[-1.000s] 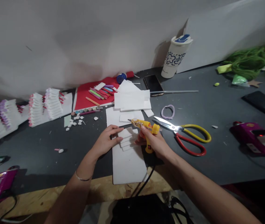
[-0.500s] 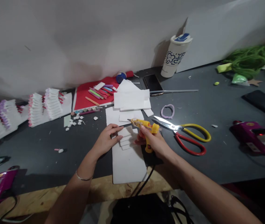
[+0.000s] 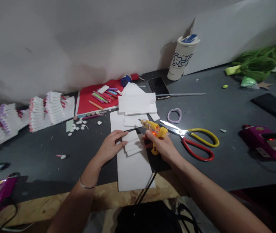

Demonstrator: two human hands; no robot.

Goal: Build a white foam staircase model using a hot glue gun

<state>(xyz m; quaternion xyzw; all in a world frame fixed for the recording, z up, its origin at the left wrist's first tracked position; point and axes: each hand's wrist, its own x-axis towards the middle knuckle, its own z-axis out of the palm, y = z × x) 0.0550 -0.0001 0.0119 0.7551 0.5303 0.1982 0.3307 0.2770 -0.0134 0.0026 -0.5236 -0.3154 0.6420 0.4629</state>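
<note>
both arms reach over the front edge of the tabletop (image 3: 43, 168) and slant inward, so the hands meet almost level, a little apart. the left arm (image 3: 78, 194) is bare, its wrist (image 3: 90, 174) low and nearly straight. the left hand (image 3: 110, 145) lies thumb side up, its fingers (image 3: 120, 133) loosely bent toward the right hand (image 3: 162, 145), its thumb (image 3: 120, 146) set apart from them, nearer the front edge. the right arm (image 3: 213, 191), also bare, angles in from the right. its hand is closed in a grip, fingers curled, thumb uppermost.
</note>
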